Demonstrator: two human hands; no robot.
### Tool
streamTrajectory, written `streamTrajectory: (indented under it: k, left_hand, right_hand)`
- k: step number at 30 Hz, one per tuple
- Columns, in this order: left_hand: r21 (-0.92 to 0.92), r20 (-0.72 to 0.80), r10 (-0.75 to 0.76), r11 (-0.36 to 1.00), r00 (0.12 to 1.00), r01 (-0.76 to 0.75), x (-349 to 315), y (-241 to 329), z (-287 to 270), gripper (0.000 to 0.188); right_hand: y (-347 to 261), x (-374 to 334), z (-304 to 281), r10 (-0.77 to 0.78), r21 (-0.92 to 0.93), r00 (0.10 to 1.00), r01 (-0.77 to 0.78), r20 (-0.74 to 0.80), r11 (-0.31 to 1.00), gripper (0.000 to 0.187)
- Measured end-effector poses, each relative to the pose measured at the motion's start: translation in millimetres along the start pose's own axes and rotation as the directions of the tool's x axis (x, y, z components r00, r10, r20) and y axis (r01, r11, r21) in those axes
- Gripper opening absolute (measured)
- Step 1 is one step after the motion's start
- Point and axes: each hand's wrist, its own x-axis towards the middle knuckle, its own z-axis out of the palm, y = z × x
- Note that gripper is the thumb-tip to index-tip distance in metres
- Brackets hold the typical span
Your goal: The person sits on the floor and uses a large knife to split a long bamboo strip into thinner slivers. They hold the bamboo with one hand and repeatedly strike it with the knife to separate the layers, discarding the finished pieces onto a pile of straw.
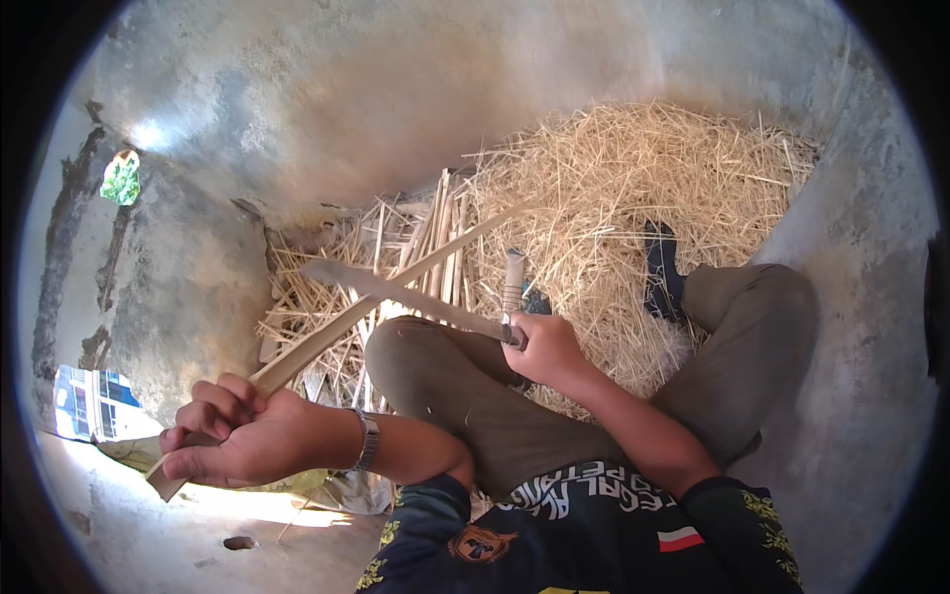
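My left hand [237, 436] is closed around the lower end of a long, flat bamboo strip [322, 339]. The strip slants up and to the right, its far end over the straw. In my right hand [550, 352] is the handle of a machete [435, 309], its long greyish blade pointing left. Blade and strip cross in front of my bent knee; whether they touch I cannot tell. Just beyond my right fist a light, ringed, rod-like piece [514, 282] stands up, its lower end hidden.
Dry straw [633, 168] is heaped against the far wall [396, 109]. Cut bamboo strips [447, 228] lie in a pile left of it. My legs [747, 312] are folded around the work, a dark-covered foot [662, 272] on the straw. Openings pierce the left wall [188, 257].
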Motion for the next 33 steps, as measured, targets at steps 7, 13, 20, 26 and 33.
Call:
streamTrajectory:
  k: [7, 13, 20, 26, 33]
  left_hand:
    - [-0.039, -0.042, -0.012, 0.999, 0.999, 0.01, 7.8, 0.3, -2.9, 0.042]
    - [-0.013, -0.023, 0.002, 1.0, 1.0, -0.002, 2.8, 7.0, -2.6, 0.044]
    - [-0.092, 0.006, -0.024, 0.995, 1.0, 0.024, 7.1, 14.1, -11.9, 0.043]
    - [-0.138, 0.018, -0.026, 0.99, 0.999, 0.029, 0.0, 17.4, -7.0, 0.039]
    - [-0.429, 0.385, 0.051, 0.894, 0.921, 0.13, 18.6, 49.1, -60.3, 0.029]
  right_hand:
    - [67.1, 2.8, 25.7, 0.479, -0.033, 0.878, -0.478, 0.029, 0.878, 0.025]
    - [17.9, 1.1, 5.4, 0.132, -0.043, 0.99, -0.13, 0.048, 0.991, 0.019]
    - [87.9, -0.8, 22.5, 0.497, -0.05, 0.867, -0.498, -0.035, 0.866, 0.022]
    - [54.0, 0.1, 27.0, 0.303, 0.055, 0.95, -0.299, -0.073, 0.953, 0.019]
    - [103.8, 8.4, 16.5, 0.619, 0.01, 0.785, -0.619, -0.005, 0.785, 0.026]
